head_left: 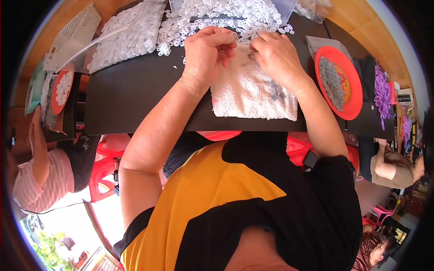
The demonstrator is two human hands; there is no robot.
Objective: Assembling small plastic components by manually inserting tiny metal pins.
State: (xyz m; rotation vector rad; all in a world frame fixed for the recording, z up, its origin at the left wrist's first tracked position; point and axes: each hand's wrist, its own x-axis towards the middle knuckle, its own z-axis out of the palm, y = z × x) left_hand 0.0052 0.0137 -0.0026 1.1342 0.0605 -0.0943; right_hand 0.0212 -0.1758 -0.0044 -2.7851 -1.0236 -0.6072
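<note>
My left hand [208, 52] is raised over the far edge of a white terry towel [253, 101], thumb and forefinger pinched together. Whatever sits at those fingertips is too small to name. Just to its right, my right hand [276, 56] bends down over the towel, its fingers curled and closed near the cloth; what they hold, if anything, is hidden. The two hands are a short gap apart. Beyond them lies a heap of small white plastic pieces with holes [221, 23]. Grey smudges mark the towel's right part.
A bulging clear bag of white pieces [122, 45] lies at the far left of the dark table [131, 106]. An orange-red plate [354, 97] holds small grey parts on the right, near purple strips [382, 90]. Co-workers sit at left and right.
</note>
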